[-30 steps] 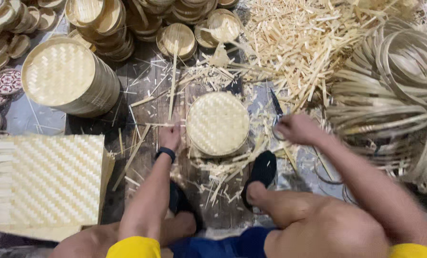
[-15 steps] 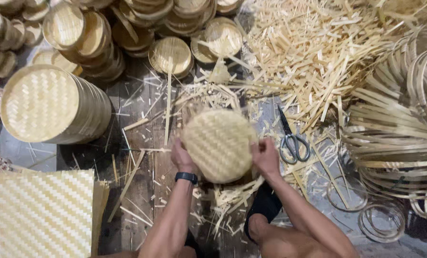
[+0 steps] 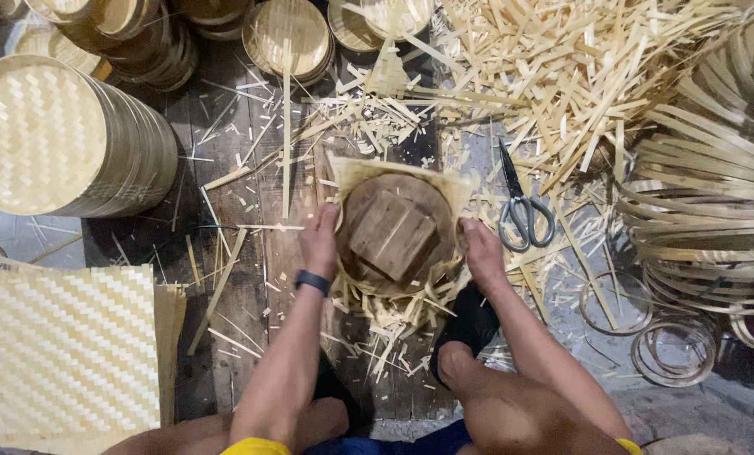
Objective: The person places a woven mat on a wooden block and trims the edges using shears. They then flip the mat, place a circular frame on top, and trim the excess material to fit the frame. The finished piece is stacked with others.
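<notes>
Hands press from both sides on a round brown wooden mould block (image 3: 391, 229) that sits on a square of pale woven bamboo matting (image 3: 444, 181), the mat's corners poking out above and to the right of the block. The left hand (image 3: 320, 242), with a dark band on its wrist, lies flat against the block's left rim, fingers stretched forward and together, clamping nothing. The right hand (image 3: 481, 251) rests at the block's right rim, fingers curled down onto the mat's edge; whether they pinch the mat cannot be told.

Loose bamboo trimmings (image 3: 389, 324) lie just below the block, between the person's knees. Just right of the block lie grey metal scissors (image 3: 520, 206), blades pointing away from the person. Beyond the scissors, far right of the block, rests a heap of coiled bamboo hoops (image 3: 705, 211). Above and right of the block spreads a pile of pale bamboo strips (image 3: 579, 76). Left of the block stands a tall stack of round woven bamboo trays (image 3: 56, 135), and below that stack a pile of flat square woven mats (image 3: 65, 354).
</notes>
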